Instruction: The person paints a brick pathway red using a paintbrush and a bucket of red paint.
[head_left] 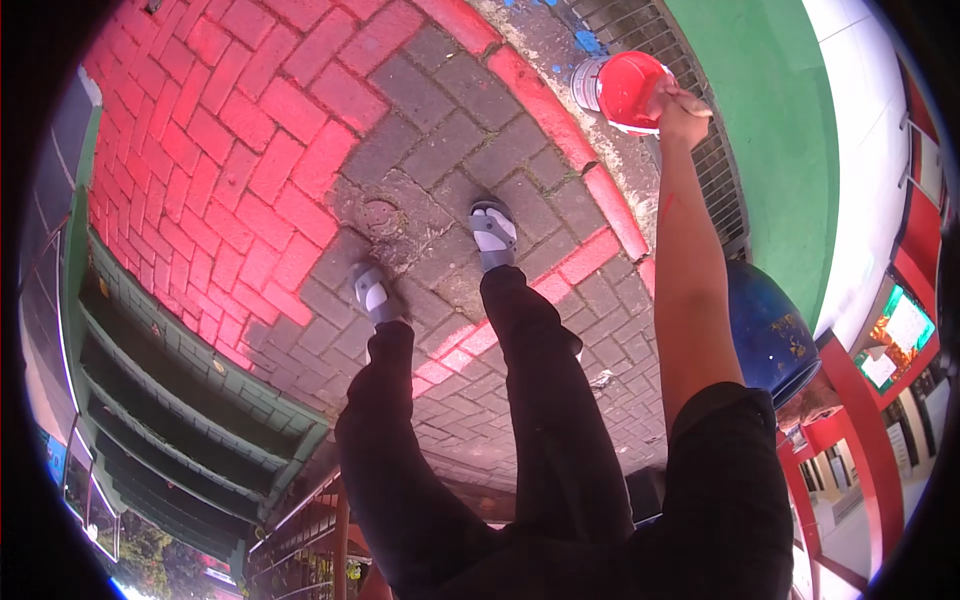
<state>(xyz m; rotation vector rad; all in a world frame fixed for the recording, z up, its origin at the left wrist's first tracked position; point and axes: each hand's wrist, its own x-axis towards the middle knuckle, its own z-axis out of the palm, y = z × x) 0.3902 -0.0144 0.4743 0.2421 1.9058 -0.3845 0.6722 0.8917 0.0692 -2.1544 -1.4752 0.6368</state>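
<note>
Partly red-coated paving (250, 130) is laid left of the bucket (622, 85); a drain grating (718, 175) is set beside it. The right hand (685, 112) is positioned at its rim; what is grasped cannot be discerned. The left hand's state cannot be told. A blue drum (768, 335), nearer than the bucket, is partly covered.

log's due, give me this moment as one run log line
right hand: at bucket rim; grip: unclear; left hand: out of view; bucket: red inside; paving: partly red
</note>
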